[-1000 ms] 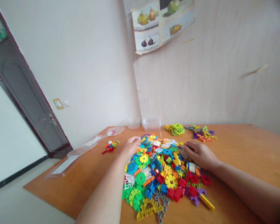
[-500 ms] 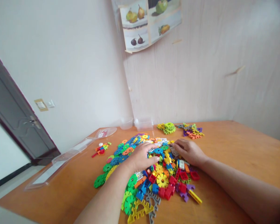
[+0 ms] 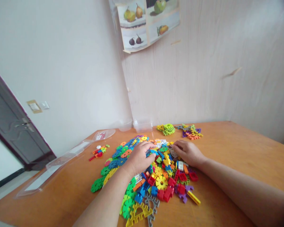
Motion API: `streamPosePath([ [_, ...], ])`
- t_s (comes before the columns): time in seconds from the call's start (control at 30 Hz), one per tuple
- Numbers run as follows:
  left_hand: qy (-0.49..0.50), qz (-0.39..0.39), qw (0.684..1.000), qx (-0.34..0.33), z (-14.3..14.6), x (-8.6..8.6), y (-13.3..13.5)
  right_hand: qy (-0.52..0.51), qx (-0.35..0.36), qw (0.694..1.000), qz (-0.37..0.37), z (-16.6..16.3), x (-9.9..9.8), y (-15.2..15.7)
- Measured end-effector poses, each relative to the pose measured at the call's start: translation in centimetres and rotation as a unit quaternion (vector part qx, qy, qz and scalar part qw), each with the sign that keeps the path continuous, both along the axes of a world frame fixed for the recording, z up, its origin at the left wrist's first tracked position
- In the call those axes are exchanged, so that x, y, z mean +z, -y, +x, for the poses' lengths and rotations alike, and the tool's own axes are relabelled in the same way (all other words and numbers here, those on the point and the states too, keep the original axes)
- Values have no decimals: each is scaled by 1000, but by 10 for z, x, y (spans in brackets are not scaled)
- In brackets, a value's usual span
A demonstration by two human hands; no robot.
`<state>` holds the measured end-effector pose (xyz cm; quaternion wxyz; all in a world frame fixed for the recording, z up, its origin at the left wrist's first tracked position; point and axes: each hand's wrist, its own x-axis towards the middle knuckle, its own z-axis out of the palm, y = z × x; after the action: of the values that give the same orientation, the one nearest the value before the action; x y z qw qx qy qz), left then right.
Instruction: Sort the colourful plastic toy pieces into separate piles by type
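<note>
Left hand [image 3: 141, 156]: parted, nothing visibly gripped. Right hand [image 3: 188, 152]: curled, hold unclear. We perhaps corral slotted discs [image 3: 113, 164].

Fruit paintings [image 3: 151, 24] hang on the wall [image 3: 191, 78], a grey door [image 3: 11, 116] at left

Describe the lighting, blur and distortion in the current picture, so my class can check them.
Head view: soft, diffuse light; the door leans strongly, as in a tilted wide-angle shot; the top right corner darkens. Also head view: the clear rectangular container nearly blends into the wall, and the lid label is too blurred to read.
</note>
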<state>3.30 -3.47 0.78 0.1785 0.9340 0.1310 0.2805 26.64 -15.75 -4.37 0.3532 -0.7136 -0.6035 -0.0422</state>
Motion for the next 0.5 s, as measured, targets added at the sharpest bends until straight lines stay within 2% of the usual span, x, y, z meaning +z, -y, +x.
streamPosePath([
  [0.17,-27,72,994,-82,5,4,26,0,2,1000,14,0,0,-1],
  [0.27,-42,99,990,-91,8,3,34,0,3,1000,16,-1,0,0],
  [0.5,-30,112,989,-95,9,1,34,-6,7,1000,14,-1,-1,1],
])
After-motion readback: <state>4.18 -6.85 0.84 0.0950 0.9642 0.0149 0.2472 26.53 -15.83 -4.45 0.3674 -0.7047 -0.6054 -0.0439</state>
